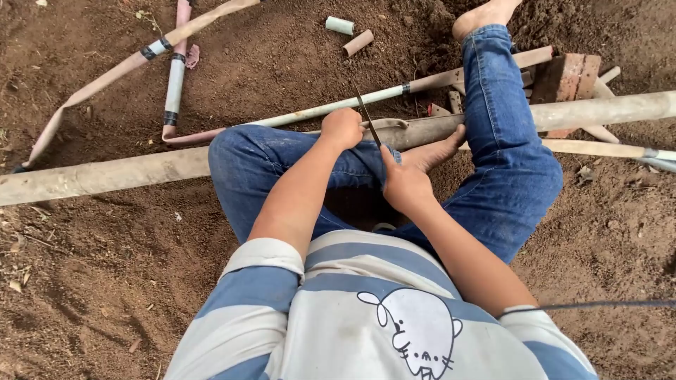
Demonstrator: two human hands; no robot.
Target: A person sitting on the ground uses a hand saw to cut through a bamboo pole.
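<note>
Our right hand (406,184) grips the hacksaw blade (367,114), left hand (342,128) clamps the muddy flat hose (162,167) across our lap.

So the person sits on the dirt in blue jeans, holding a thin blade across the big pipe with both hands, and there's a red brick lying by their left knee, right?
Not quite. The head view shows the brick by the right leg, not the left knee. The rest holds: the left hand and right hand hold the thin blade across the big pipe, in blue jeans on dirt.
</note>
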